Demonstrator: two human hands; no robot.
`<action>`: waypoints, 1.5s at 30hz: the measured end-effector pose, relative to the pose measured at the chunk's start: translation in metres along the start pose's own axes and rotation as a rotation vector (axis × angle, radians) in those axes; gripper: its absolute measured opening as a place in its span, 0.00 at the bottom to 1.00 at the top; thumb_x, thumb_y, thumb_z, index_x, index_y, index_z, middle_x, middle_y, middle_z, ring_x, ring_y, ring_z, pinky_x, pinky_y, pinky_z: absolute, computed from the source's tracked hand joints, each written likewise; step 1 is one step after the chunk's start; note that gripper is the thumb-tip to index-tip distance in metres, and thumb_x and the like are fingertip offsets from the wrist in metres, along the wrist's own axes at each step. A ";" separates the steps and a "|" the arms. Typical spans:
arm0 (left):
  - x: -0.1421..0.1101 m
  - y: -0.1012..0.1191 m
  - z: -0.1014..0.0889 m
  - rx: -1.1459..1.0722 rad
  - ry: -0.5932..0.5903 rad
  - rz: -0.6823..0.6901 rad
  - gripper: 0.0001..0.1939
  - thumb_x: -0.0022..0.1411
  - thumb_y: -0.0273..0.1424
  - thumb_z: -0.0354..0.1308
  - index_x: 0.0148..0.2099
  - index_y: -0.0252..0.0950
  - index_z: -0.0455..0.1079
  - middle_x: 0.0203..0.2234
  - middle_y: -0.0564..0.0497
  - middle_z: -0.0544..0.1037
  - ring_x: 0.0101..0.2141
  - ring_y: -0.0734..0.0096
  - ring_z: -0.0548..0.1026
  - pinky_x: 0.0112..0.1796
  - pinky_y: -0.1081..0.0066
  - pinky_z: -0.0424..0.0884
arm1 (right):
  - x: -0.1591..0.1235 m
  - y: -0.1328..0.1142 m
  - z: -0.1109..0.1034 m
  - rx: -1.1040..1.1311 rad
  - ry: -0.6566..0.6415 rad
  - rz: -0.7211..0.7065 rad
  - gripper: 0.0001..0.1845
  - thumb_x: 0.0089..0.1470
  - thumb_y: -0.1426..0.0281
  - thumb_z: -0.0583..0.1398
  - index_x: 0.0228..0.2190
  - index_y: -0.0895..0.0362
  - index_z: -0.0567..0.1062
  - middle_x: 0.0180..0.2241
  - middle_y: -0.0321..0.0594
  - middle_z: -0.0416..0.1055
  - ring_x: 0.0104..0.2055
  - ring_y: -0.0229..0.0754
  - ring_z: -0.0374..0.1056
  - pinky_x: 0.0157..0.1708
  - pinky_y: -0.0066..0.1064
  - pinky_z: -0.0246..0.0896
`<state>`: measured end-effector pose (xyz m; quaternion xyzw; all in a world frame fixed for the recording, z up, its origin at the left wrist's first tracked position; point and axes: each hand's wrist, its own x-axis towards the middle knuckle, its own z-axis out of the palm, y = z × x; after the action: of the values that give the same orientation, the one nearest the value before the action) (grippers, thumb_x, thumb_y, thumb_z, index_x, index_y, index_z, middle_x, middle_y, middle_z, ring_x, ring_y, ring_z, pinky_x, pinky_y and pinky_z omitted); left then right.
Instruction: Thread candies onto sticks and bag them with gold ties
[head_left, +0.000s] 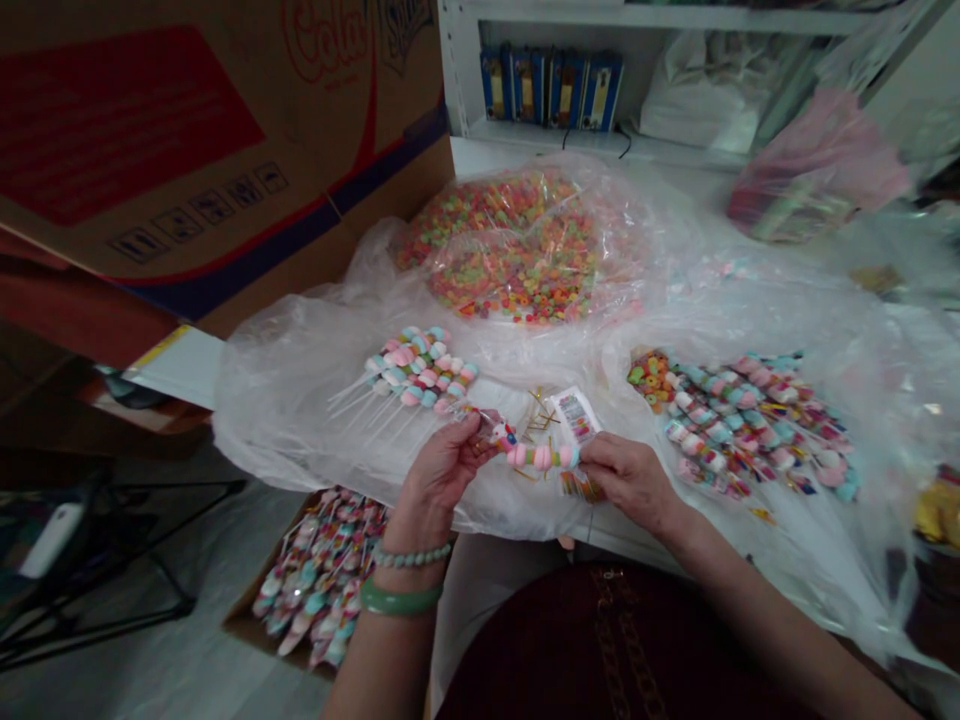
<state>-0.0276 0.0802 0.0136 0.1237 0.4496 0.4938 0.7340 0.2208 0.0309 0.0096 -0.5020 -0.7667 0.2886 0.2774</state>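
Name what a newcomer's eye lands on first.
Bright candy skewers catch the eye first: a fanned bunch left of centre, a bigger heap at right, on clear plastic sheeting. Behind lies a mound of multicoloured rings under plastic. At centre, the left hand and right hand hold one pink-and-blue skewer.

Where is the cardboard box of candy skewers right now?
In the head view, the cardboard box of candy skewers sits low on the left, below the table edge and just under the person's left hand.

The left wrist [414, 528] wears a strand of round pale green beads [412, 555] and, just below it, a wide, smooth green bangle [401, 598]. A dark maroon garment [525, 650] has a gold chain-pattern stripe [611, 640] down its front.
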 end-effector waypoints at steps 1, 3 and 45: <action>0.000 0.000 -0.001 0.014 0.005 -0.002 0.10 0.63 0.22 0.52 0.31 0.28 0.73 0.24 0.45 0.79 0.25 0.66 0.78 0.31 0.66 0.78 | 0.001 0.001 0.000 0.095 -0.005 0.076 0.08 0.53 0.74 0.56 0.26 0.56 0.74 0.27 0.35 0.70 0.30 0.37 0.65 0.31 0.26 0.55; 0.000 0.000 -0.002 0.025 0.048 -0.019 0.12 0.63 0.22 0.52 0.30 0.28 0.73 0.23 0.45 0.79 0.24 0.66 0.78 0.32 0.65 0.78 | 0.002 0.004 0.000 0.251 0.015 0.229 0.06 0.49 0.73 0.57 0.23 0.56 0.73 0.24 0.34 0.68 0.29 0.37 0.64 0.30 0.27 0.55; 0.000 -0.017 0.013 -0.021 0.036 -0.079 0.10 0.62 0.23 0.53 0.31 0.30 0.75 0.27 0.44 0.81 0.30 0.66 0.79 0.39 0.64 0.76 | -0.005 0.010 -0.002 -0.031 0.070 -0.013 0.11 0.58 0.71 0.54 0.30 0.56 0.76 0.27 0.38 0.68 0.30 0.37 0.64 0.30 0.27 0.55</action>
<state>-0.0073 0.0755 0.0102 0.0891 0.4622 0.4714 0.7458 0.2304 0.0303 0.0032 -0.5111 -0.7641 0.2570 0.2982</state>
